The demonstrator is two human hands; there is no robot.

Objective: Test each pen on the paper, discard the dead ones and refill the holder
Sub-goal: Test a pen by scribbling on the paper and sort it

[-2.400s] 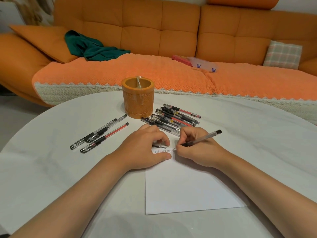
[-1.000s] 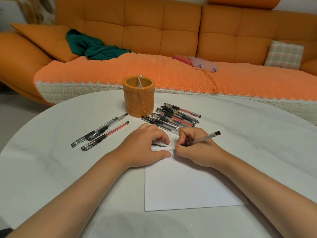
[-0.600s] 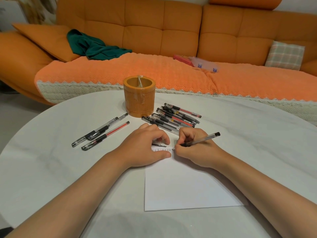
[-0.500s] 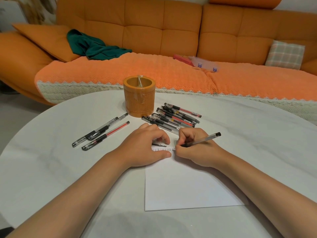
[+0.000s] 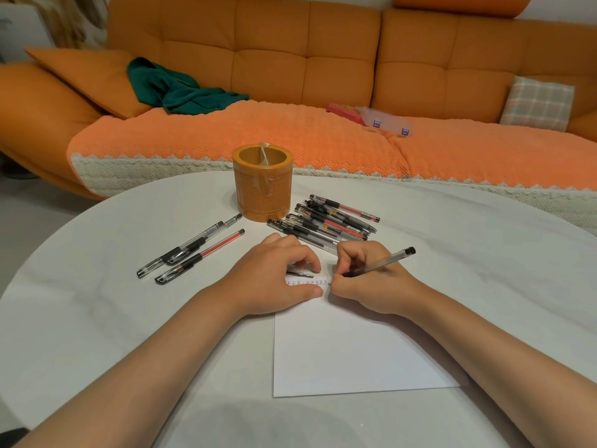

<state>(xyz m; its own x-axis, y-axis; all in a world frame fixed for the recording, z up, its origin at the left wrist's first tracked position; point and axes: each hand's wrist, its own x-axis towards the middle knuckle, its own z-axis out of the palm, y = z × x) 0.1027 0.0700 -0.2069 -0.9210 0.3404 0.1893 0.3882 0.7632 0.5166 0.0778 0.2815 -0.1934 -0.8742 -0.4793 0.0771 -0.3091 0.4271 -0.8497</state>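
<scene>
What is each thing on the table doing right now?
Right hand: holding a pen, tip on the paper.
Left hand: pressing the paper flat.
Holder: upright, no pens showing.
Pen pile: lying beside the holder.
Three pens: lying apart, left.

1 head camera looks forward and down, close over the table [image 5: 97, 318].

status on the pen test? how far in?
Early to mid. Done: a row of test marks runs along the top of the paper, and three pens lie apart on the left. In hand: the right hand writes with a pen; the left hand pins the sheet, a pen cap under it. Left: the pile of pens beside the holder, which holds no pens.
</scene>
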